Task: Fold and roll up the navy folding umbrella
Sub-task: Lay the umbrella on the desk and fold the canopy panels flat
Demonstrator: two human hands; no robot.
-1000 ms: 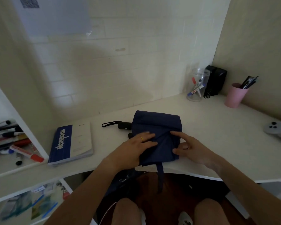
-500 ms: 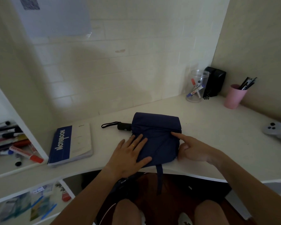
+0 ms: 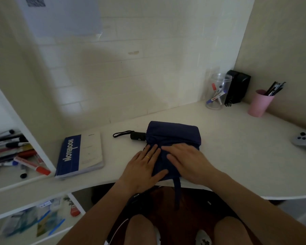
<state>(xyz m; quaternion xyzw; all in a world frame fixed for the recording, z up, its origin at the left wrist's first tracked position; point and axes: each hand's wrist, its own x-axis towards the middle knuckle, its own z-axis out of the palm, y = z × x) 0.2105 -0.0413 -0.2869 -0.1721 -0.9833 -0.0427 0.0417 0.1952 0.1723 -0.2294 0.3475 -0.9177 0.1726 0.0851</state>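
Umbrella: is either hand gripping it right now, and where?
Neither grips. Left hand and right hand lie flat, palms down, pressing the near half of the navy umbrella canopy against the desk.

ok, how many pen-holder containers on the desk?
2. A clear jar of markers stands at the back right by the wall; a pink cup of pens stands to its right. None seems hidden.

white desk (image 3: 228, 156), navy umbrella (image 3: 173, 135), notebook (image 3: 81, 154), pink cup (image 3: 260, 103)

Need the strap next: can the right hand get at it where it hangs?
Probably yes. The strap hangs free off the desk edge, just below the right hand, with nothing between them.
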